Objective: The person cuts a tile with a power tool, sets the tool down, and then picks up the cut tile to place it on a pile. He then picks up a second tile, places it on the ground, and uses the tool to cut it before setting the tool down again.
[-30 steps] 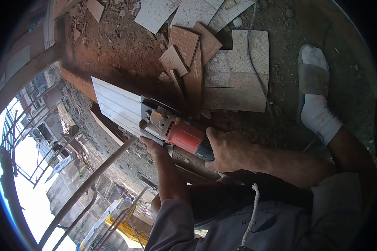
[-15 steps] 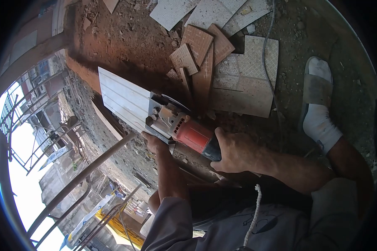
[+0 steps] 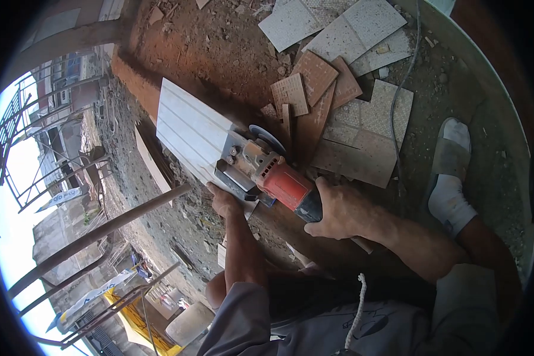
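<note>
Angle grinder (image 3: 286,185), held outdoors over rubble-strewn ground (image 3: 187,222) at the near end of a pale striped tile (image 3: 193,130), is red with a black rear wrapped by the right hand (image 3: 344,210), while the left hand (image 3: 225,203) touches that tile, its grip hidden, and open soil (image 3: 219,50) borders the tile's opposite side.

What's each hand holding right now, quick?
Left hand: closed on the edge of the flat, white, striped tile.
Right hand: closed around the red-and-black cylindrical grinder.
</note>
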### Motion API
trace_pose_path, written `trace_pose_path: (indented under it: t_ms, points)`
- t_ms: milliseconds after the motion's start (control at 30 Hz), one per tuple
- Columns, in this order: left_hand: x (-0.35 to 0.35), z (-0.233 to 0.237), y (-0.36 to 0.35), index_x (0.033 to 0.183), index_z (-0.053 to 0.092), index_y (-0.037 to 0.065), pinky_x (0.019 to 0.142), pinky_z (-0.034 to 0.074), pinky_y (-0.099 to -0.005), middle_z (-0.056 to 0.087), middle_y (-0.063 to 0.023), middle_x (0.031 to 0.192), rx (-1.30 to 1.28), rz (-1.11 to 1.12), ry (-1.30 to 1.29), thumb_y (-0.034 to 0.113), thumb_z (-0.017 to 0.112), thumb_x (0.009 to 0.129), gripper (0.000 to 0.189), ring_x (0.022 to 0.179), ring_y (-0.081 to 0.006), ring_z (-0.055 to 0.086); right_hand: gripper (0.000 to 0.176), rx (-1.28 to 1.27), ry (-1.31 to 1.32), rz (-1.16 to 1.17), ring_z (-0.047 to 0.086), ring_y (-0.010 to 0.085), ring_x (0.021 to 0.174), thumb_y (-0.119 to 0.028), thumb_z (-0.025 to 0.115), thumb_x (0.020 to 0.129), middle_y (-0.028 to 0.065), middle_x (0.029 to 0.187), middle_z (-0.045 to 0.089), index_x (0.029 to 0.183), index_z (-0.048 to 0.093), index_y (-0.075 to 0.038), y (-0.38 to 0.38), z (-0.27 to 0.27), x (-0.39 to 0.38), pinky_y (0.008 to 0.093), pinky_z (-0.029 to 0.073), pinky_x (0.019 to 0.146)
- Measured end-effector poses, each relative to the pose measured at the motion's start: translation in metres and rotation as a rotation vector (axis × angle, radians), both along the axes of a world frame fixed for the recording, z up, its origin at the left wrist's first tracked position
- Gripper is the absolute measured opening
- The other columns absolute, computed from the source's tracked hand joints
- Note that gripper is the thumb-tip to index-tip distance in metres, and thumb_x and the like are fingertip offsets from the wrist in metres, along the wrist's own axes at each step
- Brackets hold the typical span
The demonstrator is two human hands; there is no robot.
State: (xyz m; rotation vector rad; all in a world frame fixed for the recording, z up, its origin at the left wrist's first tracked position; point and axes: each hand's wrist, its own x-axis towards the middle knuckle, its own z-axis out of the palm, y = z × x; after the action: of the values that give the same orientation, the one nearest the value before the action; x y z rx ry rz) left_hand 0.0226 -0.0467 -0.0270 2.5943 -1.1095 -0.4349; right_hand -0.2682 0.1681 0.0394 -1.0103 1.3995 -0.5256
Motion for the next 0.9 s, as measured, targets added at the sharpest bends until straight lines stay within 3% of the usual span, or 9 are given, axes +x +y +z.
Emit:
trace_pose_path:
  t_ms: [300,900]
  points:
    - [-0.012,0.011,0.007,0.106,0.065,-0.017,0.094,0.046,-0.0454,0.067,-0.0295,0.107,-0.007,-0.016,0.005,0.077,0.032,0.090,0.101,0.104,-0.0413,0.063,0.078,0.031,-0.058,-0.012,0.066,0.0424,0.094,-0.038,0.076,0.069,0.0319,0.097,0.064,0.117,0.043,0.014,-0.025,0.000,-0.004,0.0458,0.053,0.087]
    - [-0.006,0.011,0.005,0.102,0.066,-0.017,0.092,0.046,-0.0479,0.066,-0.0347,0.102,0.042,-0.071,0.040,0.072,0.029,0.094,0.097,0.102,-0.0449,0.063,0.085,-0.042,0.078,-0.032,0.064,0.0421,0.104,-0.042,0.078,0.067,0.0334,0.108,0.063,0.120,0.044,0.015,-0.095,-0.006,0.009,0.0440,0.052,0.092]
